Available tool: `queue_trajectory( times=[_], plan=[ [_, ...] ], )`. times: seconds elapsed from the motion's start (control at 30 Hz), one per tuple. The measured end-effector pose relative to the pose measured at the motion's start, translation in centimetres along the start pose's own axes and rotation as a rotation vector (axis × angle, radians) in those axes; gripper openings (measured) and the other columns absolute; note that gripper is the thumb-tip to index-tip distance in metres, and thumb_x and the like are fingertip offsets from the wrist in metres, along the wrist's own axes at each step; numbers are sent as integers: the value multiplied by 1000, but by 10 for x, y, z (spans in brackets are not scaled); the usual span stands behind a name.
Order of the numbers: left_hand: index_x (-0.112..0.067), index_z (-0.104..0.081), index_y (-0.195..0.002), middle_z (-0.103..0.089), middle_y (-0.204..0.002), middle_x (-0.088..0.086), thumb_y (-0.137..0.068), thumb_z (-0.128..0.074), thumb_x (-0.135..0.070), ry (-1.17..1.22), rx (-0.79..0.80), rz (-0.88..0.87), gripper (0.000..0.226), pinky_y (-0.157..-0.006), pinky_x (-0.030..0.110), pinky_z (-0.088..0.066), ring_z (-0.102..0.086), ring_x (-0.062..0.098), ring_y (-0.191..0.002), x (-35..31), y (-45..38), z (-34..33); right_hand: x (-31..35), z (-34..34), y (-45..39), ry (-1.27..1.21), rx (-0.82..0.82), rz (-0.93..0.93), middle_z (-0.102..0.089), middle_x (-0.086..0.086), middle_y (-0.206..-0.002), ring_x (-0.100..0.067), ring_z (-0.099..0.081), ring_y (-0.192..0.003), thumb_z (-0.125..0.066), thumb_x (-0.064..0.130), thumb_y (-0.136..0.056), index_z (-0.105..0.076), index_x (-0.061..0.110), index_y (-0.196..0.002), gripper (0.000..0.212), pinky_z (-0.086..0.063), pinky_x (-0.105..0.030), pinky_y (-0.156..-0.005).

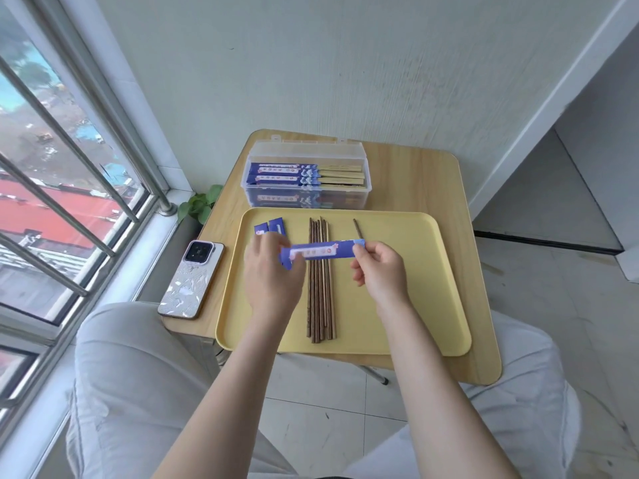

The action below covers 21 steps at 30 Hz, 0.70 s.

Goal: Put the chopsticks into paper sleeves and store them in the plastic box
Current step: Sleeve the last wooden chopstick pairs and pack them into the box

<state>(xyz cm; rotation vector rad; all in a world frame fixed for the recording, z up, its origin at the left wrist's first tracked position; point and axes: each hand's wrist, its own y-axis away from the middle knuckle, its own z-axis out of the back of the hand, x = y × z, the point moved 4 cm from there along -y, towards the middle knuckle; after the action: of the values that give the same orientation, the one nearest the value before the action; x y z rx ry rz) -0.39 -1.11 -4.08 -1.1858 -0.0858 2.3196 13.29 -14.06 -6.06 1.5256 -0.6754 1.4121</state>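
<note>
A blue paper sleeve [321, 252] is held level above the yellow tray [408, 305]. My left hand [271, 271] pinches its left end and my right hand [380, 267] pinches its right end. Under it, several dark wooden chopsticks [321, 299] lie in a bunch pointing away from me. A single chopstick [358, 228] lies further right, partly hidden by my right hand. Two more blue sleeves [273, 226] rest at the tray's far left, partly covered by my left hand. The clear plastic box [306, 176] behind the tray stands open and holds several sleeved chopsticks.
A phone [192, 280] lies on the wooden table [415, 181] left of the tray. A small green plant [200, 203] sits by the window sill at the left. A white wall stands right behind the table. My knees flank the table's front edge.
</note>
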Motion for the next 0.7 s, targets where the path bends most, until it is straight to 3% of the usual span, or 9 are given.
queue_trajectory(
  times=[0.07,0.13,0.2,0.23,0.3,0.4,0.5,0.57,0.7],
  plan=[
    [-22,-65,-112,-58,-114,-4,-82,-75,-29,-153,184,-314,32,-90,33,-33,-49,19,-109,-12,-3,-10,4,-4,2,40,81,16,-60,-2,-64,-14,-49,-49,-58,10,-98,-65,8,-87,13,-42,-24,-46],
    [-23,-65,-118,-64,-111,-5,-84,-73,-40,-264,419,-364,38,-94,34,-34,-56,20,-107,-17,1,-20,4,-11,7,44,159,22,-62,-2,-63,-15,-51,-49,-60,10,-98,-66,7,-86,13,-43,-25,-47],
    [-21,-62,-91,-62,-80,-6,-89,-67,-45,-269,477,-250,25,-68,30,-38,-58,20,-79,-15,4,-23,4,-17,12,35,221,10,-65,-2,-63,-16,-54,-49,-58,12,-99,-67,8,-88,15,-45,-25,-48],
    [-20,-54,-77,-55,-67,-6,-90,-65,-47,-257,466,-174,32,-57,30,-33,-52,19,-66,-9,5,-23,2,-18,13,29,235,-8,-67,-2,-64,-16,-55,-50,-56,14,-101,-67,8,-90,17,-45,-26,-47],
    [-18,-50,-67,-53,-60,-1,-89,-66,-46,-178,472,-4,40,-51,30,-35,-50,20,-58,5,6,-26,-4,-14,8,102,206,-44,-68,-5,-68,-18,-58,-49,-50,18,-103,-66,8,-98,20,-46,-27,-47],
    [-5,-67,-79,-73,-71,3,-91,-66,-33,231,506,368,30,-69,37,-56,-70,23,-60,24,13,-29,-19,-7,0,512,158,-12,-70,-3,-83,-20,-65,-60,-50,24,-100,-64,14,-99,17,-53,-33,-58],
    [1,-70,-94,-76,-79,8,-94,-66,-24,536,460,681,26,-58,27,-56,-70,22,-56,34,27,-34,-29,-17,8,801,197,53,-68,0,-94,-22,-64,-83,-55,26,-97,-63,16,-98,14,-54,-33,-73],
    [1,-70,-96,-75,-80,12,-94,-67,-24,604,422,772,25,-52,24,-55,-67,21,-54,36,32,-36,-30,-27,15,928,186,103,-65,-1,-99,-23,-61,-88,-56,26,-97,-60,14,-102,13,-50,-32,-72],
    [-3,-69,-96,-72,-79,14,-94,-68,-26,606,440,794,23,-51,24,-55,-65,20,-51,37,31,-39,-29,-32,15,1039,150,72,-62,-6,-104,-27,-61,-93,-57,23,-95,-55,11,-105,16,-45,-32,-68]
  ],
)
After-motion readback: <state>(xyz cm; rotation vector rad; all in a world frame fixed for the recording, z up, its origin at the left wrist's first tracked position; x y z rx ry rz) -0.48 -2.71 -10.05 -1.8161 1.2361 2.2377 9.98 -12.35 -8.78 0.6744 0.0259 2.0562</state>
